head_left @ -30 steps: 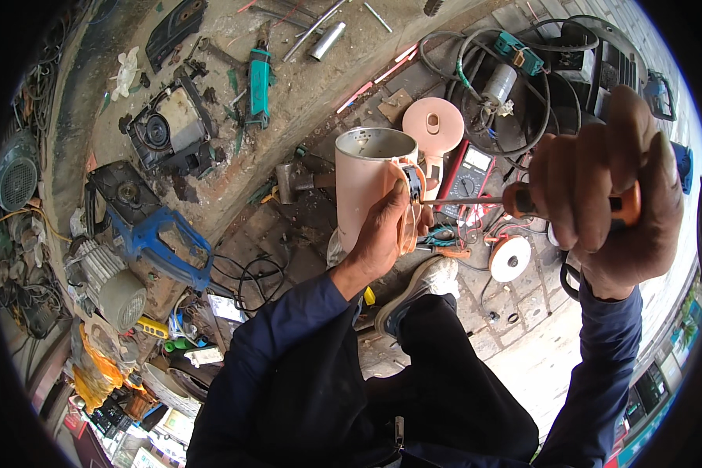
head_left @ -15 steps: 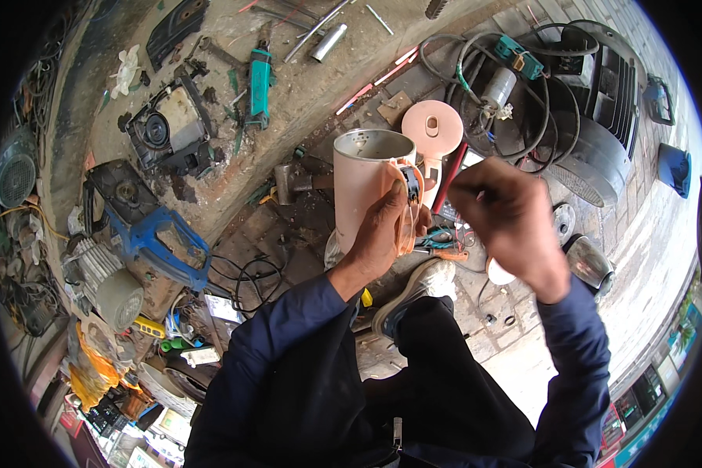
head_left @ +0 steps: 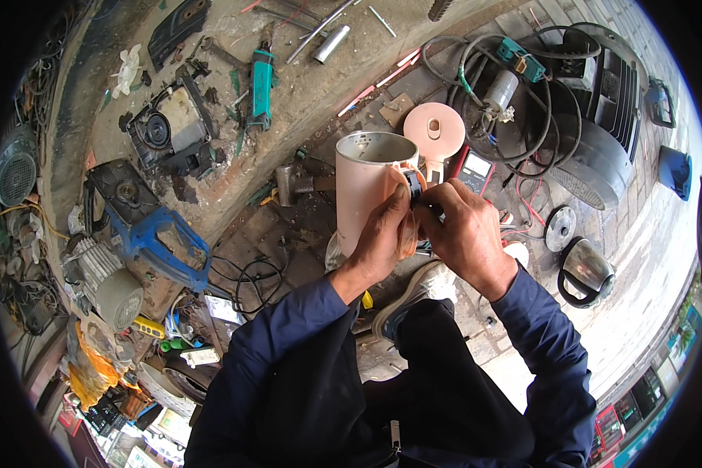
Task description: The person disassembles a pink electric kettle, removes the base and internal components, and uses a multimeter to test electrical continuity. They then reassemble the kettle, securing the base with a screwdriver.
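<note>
A pale pink electric kettle (head_left: 355, 191) with a bare metal inside stands upright in front of me, its top uncovered. My left hand (head_left: 377, 240) is closed around its handle (head_left: 400, 176), thumb on the near side. The handle's outer side is opened up, and a black switch part (head_left: 415, 185) shows in its upper end. Against that part the fingertips of my right hand (head_left: 469, 240) are pinched together; what they hold, if anything, is hidden. The pink round lid (head_left: 420, 131) is tilted back beyond the handle.
Right of the lid lies a red multimeter (head_left: 476, 166) with leads. A large motor (head_left: 593, 148) and coiled black cables are at the far right, a steel kettle (head_left: 593, 265) nearer. A hammer (head_left: 286, 187) lies left of the pink kettle; a green power tool (head_left: 260, 92) rests on the ledge.
My right hand has come down and left from beside the kettle to the switch part in the handle. This uncovers the multimeter. My left hand keeps its hold.
</note>
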Demonstrator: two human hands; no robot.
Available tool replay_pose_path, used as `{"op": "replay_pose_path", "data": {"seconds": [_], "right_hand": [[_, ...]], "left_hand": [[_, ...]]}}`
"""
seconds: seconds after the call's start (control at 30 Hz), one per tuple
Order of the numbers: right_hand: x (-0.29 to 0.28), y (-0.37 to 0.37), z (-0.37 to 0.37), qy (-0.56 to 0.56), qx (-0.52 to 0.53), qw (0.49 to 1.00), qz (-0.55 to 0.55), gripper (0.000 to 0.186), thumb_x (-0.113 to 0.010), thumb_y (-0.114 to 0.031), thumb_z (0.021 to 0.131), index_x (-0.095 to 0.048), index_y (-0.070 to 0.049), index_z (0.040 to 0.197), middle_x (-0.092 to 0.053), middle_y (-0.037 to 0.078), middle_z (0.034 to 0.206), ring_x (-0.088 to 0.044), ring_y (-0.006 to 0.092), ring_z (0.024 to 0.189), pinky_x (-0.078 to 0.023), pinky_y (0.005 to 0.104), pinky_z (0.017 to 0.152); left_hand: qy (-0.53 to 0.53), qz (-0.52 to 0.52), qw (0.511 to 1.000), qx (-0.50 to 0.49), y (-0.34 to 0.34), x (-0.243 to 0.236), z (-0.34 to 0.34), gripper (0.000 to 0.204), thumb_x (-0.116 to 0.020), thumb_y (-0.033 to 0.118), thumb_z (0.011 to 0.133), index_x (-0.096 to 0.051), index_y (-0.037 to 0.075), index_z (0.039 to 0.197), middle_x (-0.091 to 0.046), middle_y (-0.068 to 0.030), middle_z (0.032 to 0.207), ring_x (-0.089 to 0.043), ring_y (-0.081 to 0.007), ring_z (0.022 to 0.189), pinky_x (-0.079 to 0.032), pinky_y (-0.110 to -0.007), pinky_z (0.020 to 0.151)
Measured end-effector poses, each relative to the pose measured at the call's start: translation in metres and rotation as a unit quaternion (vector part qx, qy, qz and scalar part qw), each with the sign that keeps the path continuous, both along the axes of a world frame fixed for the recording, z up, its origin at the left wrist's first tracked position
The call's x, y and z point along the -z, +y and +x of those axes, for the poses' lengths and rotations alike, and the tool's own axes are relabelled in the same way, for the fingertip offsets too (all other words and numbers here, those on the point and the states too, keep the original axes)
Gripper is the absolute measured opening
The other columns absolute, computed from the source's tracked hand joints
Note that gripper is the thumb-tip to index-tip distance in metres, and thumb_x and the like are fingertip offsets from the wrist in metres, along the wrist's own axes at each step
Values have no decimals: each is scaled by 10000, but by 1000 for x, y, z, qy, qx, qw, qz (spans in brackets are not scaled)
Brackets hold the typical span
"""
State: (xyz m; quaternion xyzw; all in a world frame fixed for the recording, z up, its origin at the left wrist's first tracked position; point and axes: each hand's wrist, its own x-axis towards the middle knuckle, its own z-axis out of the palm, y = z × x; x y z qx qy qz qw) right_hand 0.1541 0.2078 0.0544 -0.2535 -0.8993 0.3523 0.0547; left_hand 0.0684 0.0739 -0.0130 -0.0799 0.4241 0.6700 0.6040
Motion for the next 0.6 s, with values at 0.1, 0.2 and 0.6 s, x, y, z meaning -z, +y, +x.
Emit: {"op": "replay_pose_path", "data": {"seconds": [0.1,0.2,0.6], "right_hand": [[-2,3,-2,-17,-5,999,-26,113,-763,-151,905,-689,-69,927,-662,133,872,-707,389,736,-552,487,614],[-6,8,-9,-39,-13,996,-77,113,-751,-135,895,-682,-49,922,-678,153,885,-706,410,763,-555,497,644],[38,14,141,-140,387,838,-357,142,-767,-132,932,-735,5,954,-661,11,767,-569,71,556,-442,289,482]], "left_hand": [[-18,-1,1000,-3,-1,4,1,510,-460,562,1145,-629,96,1263,-486,82,698,-422,-34,542,-353,-226,500],[-24,4,999,21,-3,0,-3,492,-446,547,1154,-612,101,1280,-539,63,757,-492,-45,601,-409,-234,545],[-74,37,997,7,-8,6,-17,728,-429,626,1117,-526,32,1525,-701,-51,988,-661,-158,830,-546,-317,763]]}}
